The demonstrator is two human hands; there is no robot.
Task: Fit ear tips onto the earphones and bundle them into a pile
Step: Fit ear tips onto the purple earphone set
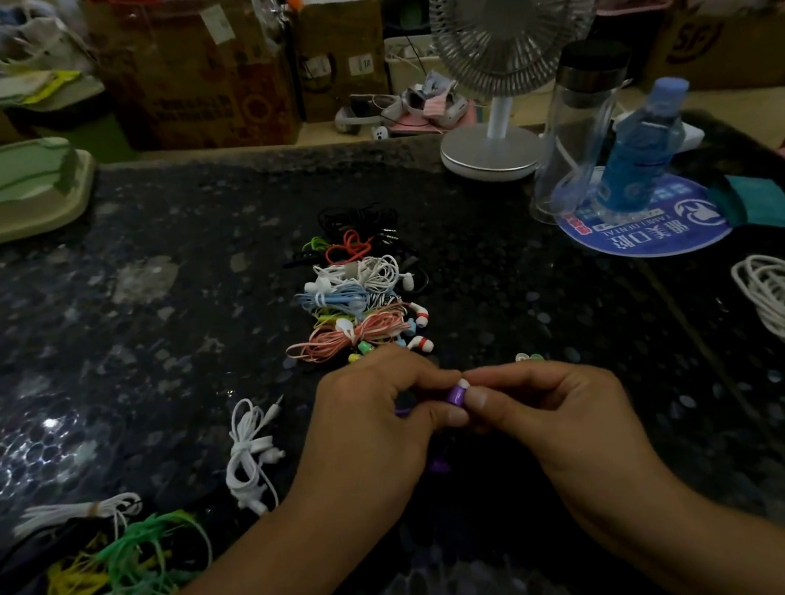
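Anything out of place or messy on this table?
Mostly tidy: bundled earphones sit in a neat pile. The green and yellow earphone cords at the near left lie loose and tangled, not bundled.

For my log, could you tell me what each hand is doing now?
Left hand: pinching the purple earbud.
Right hand: pinching the same earbud.

Purple earbud [456, 395] pinched between both hands. Just beyond the knuckles, bundled cords [354, 292] in pink, pale blue, white, orange, black. Left of the left hand [372, 421], white cord [249, 456]; green and yellow tangle [130, 566]. Black speckled table [130, 309].
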